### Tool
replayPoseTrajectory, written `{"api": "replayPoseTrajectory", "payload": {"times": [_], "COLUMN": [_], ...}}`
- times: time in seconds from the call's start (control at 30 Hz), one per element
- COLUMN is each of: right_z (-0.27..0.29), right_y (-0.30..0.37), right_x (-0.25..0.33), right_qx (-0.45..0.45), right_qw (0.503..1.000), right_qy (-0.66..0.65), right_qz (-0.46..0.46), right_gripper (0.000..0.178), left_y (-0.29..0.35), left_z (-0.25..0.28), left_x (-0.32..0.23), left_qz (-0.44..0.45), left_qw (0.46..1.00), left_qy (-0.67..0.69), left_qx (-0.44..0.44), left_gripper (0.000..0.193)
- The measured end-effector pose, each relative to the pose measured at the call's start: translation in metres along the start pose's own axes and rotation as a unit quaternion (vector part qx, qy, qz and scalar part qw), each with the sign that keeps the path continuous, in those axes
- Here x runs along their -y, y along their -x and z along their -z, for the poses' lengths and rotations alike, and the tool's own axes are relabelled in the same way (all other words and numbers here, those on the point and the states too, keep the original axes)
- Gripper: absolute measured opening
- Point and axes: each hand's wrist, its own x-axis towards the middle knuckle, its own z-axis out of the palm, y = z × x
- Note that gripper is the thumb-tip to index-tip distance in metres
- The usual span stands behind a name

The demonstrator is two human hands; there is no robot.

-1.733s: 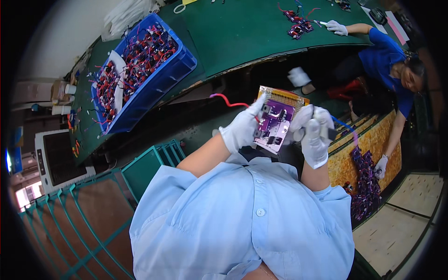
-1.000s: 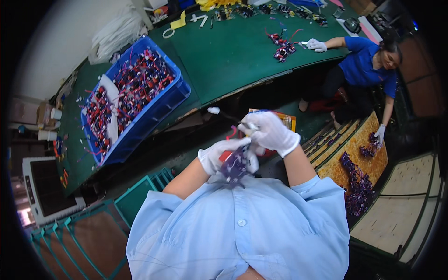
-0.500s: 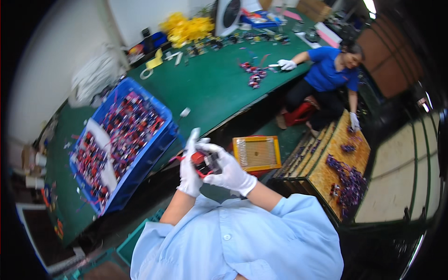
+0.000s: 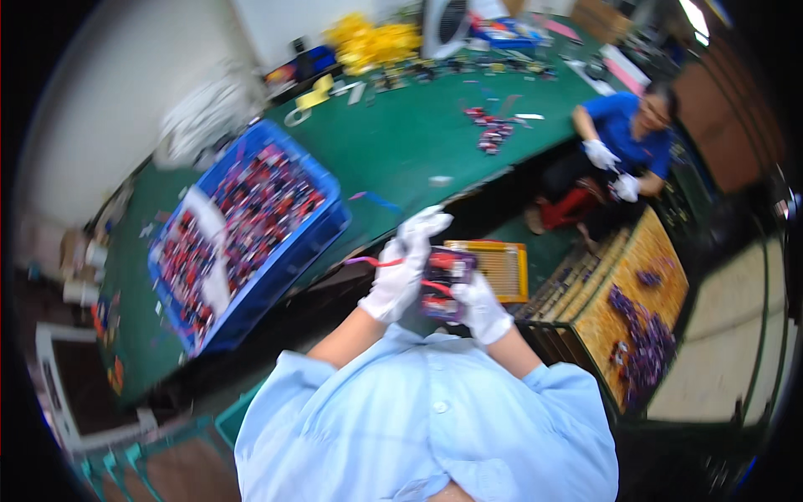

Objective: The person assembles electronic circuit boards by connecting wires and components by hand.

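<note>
Both my hands wear white gloves and are close together in front of my chest. Between them is a cluster of small, boxy red and dark purple parts (image 4: 446,284) with red ribbon-like leads, blurred by motion. My left hand (image 4: 405,263) is against its left side, fingers long and close together, one lead running across the glove. Gripping the right side is my right hand (image 4: 485,308), its fingers bent over the edge. Left of my hands, a blue plastic crate (image 4: 330,226) holds many similar red and purple pieces and a white strip.
A green-topped table (image 4: 393,142) carries yellow bags (image 4: 368,42) and a row of small parts. To the right, a yellow-framed tray (image 4: 520,272) stands near a board (image 4: 590,322) with purple pieces. A seated co-worker (image 4: 627,130) in blue wears white gloves.
My view has shifted, so the surroundings sit further right. The parts between my hands are turned, showing more of their red and purple faces. The co-worker's hands have come together.
</note>
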Motion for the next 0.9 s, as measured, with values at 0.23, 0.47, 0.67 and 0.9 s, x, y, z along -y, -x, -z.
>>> {"api": "replayPoseTrajectory", "payload": {"times": [0.23, 0.47, 0.67, 0.9], "right_z": [0.039, 0.164, 0.135, 0.099], "right_y": [0.002, -0.063, -0.063, -0.059], "right_x": [0.006, -0.085, -0.092, -0.054], "right_qx": [0.017, -0.071, -0.113, -0.175], "right_qw": [0.999, 0.974, 0.918, 0.931], "right_qy": [0.028, 0.187, 0.329, 0.288], "right_qz": [0.022, 0.103, 0.189, 0.142], "right_gripper": [0.055, 0.038, 0.034, 0.021], "left_y": [-0.011, -0.011, 0.008, 0.019], "left_z": [0.005, -0.027, -0.025, -0.026], "left_x": [-0.022, -0.038, -0.025, -0.023], "left_qz": [0.04, -0.287, -0.222, -0.188], "left_qw": [0.985, 0.919, 0.922, 0.935], "left_qy": [0.084, -0.238, -0.286, -0.273], "left_qx": [0.149, 0.126, 0.138, 0.126], "left_gripper": [0.04, 0.021, 0.016, 0.015]}}
